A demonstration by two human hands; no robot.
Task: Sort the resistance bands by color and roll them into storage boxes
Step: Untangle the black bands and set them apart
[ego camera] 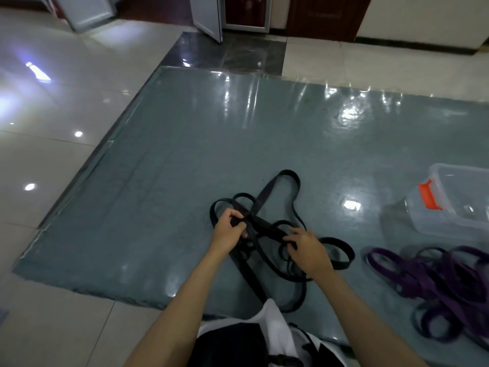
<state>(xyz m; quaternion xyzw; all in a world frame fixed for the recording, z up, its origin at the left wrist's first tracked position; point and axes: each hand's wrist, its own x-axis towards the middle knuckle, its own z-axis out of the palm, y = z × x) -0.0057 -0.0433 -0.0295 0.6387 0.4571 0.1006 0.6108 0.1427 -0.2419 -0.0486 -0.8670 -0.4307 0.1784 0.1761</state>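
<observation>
A tangle of black resistance bands (275,207) lies on the grey-green mat (185,160) in front of me. My left hand (229,230) is closed on a black strap at the tangle's left side. My right hand (308,247) pinches black loops at the right side. A heap of purple bands (436,279) lies on the mat at the lower right, apart from both hands. A clear plastic storage box (455,202) with an orange latch stands at the right edge; I see no bands in it.
Glossy white floor tiles (53,123) surround the mat. Dark doors and a leaning grey panel (206,14) stand at the far wall. My white and black clothing (254,337) shows at the bottom of the view.
</observation>
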